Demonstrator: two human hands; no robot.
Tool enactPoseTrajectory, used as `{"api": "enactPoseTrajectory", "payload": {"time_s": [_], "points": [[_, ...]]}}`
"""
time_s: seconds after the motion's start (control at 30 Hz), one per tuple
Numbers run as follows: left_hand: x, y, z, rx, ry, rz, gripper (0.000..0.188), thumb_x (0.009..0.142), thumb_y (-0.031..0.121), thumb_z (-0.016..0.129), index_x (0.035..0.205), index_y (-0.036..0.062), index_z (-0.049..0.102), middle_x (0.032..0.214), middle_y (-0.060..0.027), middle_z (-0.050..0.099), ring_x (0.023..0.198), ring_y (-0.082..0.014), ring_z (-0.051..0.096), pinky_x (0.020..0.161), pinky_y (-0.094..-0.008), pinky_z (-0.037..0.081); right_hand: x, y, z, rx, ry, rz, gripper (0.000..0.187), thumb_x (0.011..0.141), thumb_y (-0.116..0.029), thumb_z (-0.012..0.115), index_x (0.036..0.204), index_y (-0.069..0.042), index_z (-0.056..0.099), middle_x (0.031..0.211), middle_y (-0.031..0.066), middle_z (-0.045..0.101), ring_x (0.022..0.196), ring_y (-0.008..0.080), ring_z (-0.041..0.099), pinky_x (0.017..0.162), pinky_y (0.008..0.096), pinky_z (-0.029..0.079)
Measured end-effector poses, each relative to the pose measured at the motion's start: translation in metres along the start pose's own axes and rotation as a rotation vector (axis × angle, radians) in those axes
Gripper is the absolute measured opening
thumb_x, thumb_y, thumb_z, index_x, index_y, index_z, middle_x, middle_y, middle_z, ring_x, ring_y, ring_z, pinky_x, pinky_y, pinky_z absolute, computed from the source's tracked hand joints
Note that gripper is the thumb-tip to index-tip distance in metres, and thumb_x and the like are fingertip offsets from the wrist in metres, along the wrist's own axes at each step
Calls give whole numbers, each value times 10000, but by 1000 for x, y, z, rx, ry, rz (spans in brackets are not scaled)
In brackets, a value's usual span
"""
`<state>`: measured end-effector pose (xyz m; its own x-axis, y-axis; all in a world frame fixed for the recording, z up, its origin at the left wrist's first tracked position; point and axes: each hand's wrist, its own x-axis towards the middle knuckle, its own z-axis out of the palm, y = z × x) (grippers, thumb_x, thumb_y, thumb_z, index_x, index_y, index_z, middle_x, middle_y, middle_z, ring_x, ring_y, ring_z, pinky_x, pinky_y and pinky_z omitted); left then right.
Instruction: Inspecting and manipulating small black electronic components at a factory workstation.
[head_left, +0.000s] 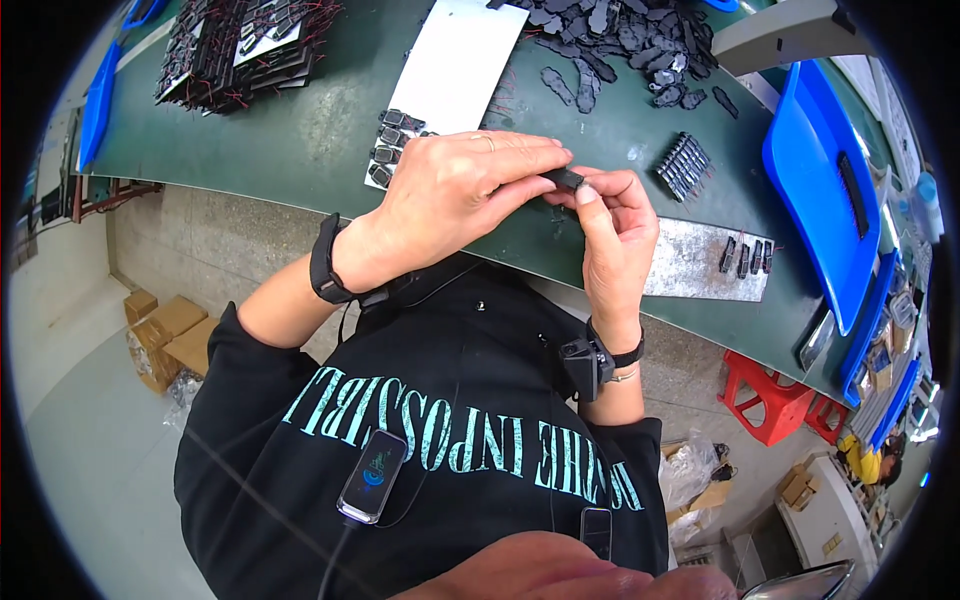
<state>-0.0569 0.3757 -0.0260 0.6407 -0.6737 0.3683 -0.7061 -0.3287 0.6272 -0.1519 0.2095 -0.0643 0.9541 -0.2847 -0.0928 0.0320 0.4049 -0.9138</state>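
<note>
Over the front edge of the green table, both my hands are closed on a small dark rectangular part [563, 178]. My left hand [450, 190] pinches its left end with straight fingers. The thumb and bent fingers of my right hand [618, 212] grip its right end. Just beyond my left hand lies a white sheet [455, 62], with rows of small black wired modules [385, 154] at its near end. Near my right hand, several slim dark pieces [745, 257] rest on a metal plate [690, 262]. My fingers hide some of the held part.
Stacked sheets of wired modules [245, 50] stand at the far left of the green table [330, 110]. Loose black flat pieces [620, 45] lie in a far heap. A block of small parts [684, 167] sits near a blue tray [815, 170]. Below is a red stool [765, 400].
</note>
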Motion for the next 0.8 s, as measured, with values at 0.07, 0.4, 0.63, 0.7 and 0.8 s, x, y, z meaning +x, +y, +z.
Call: {"api": "enactPoseTrajectory", "payload": {"time_s": [0.07,0.4,0.63,0.7,0.8], "points": [[-1,0,0,15,0,4,294,813,61,784,1105,60,757,1072,-80,763,974,-245,745,804,-320,613,0,1,-1,-9,-8,-4,89,985,-35,611,1034,34,587,1097,167,691,924,225,714,891,342,571],[-2,-7,-2,36,14,123,297,809,53,783,1104,36,752,1050,-92,764,956,-244,749,780,-318,620,-2,-1,0,-33,-22,8,91,986,-40,611,1035,31,582,1090,161,690,922,224,710,898,348,566],[-1,-7,0,179,42,235,305,789,55,786,1092,41,755,1017,-93,758,920,-248,749,772,-322,624,0,-1,0,30,-19,47,136,978,-28,618,1088,26,559,1097,146,676,937,210,699,903,333,554],[-1,-5,0,339,46,321,313,778,65,787,1089,49,757,1008,-87,752,910,-247,746,769,-321,623,-1,-4,4,20,-7,35,157,973,-17,625,1106,18,550,1097,137,670,949,204,693,906,324,549],[-2,1,-4,420,24,354,316,776,87,785,1089,55,753,1023,-79,749,931,-242,743,784,-320,623,-3,-3,7,2,12,11,208,964,3,637,1143,4,531,1097,120,656,972,192,680,912,307,538]]}}
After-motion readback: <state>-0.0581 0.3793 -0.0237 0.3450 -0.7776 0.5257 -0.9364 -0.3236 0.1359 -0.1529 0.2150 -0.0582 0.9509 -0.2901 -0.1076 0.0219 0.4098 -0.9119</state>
